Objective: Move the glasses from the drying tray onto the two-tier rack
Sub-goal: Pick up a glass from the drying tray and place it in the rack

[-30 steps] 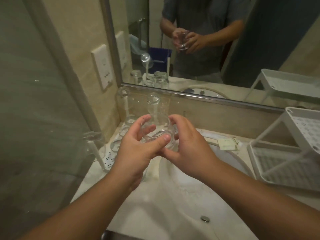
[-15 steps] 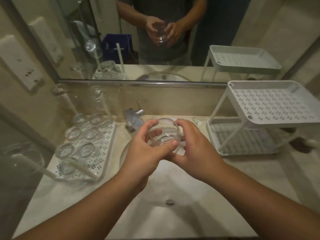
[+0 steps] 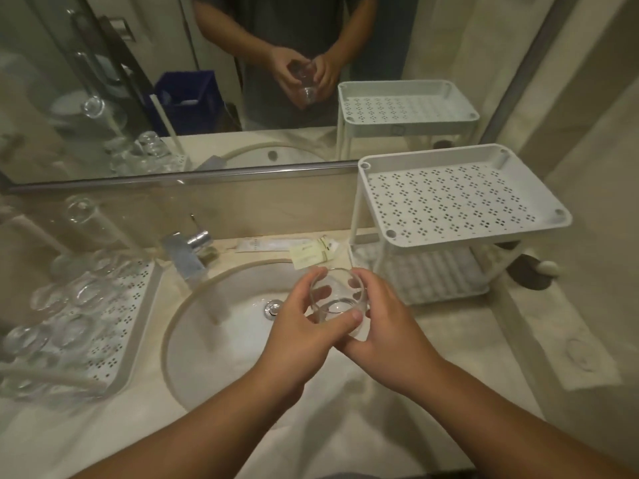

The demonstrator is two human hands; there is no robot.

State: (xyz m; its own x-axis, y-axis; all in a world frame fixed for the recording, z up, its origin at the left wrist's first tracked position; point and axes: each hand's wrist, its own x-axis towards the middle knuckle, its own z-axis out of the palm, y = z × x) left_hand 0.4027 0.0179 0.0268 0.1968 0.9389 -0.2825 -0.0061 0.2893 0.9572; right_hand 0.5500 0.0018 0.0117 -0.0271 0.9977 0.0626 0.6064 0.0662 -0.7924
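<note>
A clear round glass is upright above the sink, held between both hands. My left hand curls round its left side with the thumb across the front. My right hand wraps its right side. The white drying tray lies on the counter at the left, with several clear glasses on it. The white two-tier rack stands at the right; its perforated top shelf holds nothing, and the lower shelf is partly hidden beneath it.
A round sink with a chrome tap lies below the hands. Small packets rest behind the basin. A mirror covers the back wall. A dark round object sits right of the rack.
The view has swung right, away from the tray. Both hands have carried the glass rightward over the sink, closer to the rack.
</note>
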